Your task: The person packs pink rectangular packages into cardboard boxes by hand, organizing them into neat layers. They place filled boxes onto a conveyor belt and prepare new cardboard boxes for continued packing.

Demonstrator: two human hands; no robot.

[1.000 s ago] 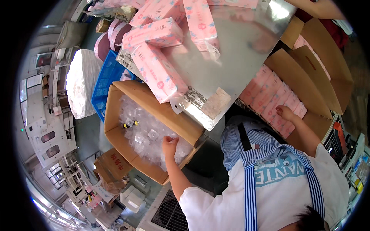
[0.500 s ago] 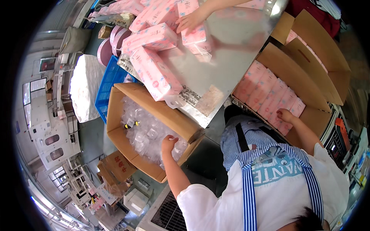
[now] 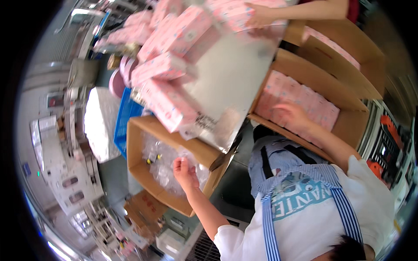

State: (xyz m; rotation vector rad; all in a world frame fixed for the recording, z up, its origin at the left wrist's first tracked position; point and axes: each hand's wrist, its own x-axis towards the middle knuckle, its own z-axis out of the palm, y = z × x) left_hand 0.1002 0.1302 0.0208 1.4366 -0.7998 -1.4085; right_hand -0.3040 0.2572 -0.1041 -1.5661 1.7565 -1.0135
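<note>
The grip of the left hand (image 3: 185,174) is curling, and I cannot tell whether it is pinching something clear. It is hovering over the box (image 3: 154,183), where clear pieces (image 3: 164,176) are lying in a loose heap. Among them a small yellow-and-black thing (image 3: 154,158) is showing. The right hand (image 3: 295,115) is reaching over the carton (image 3: 318,78); its grip is blurring but looking spread. Below it, pink packs (image 3: 321,106) are standing side by side inside the carton; touching, I cannot tell. Beyond the box, the metal bench (image 3: 222,87) is carrying more packs, some leaning on others. At its far side a co-worker's hand (image 3: 260,17) is touching a pack (image 3: 233,13). A blue crate (image 3: 126,115) is standing just behind the box.
</note>
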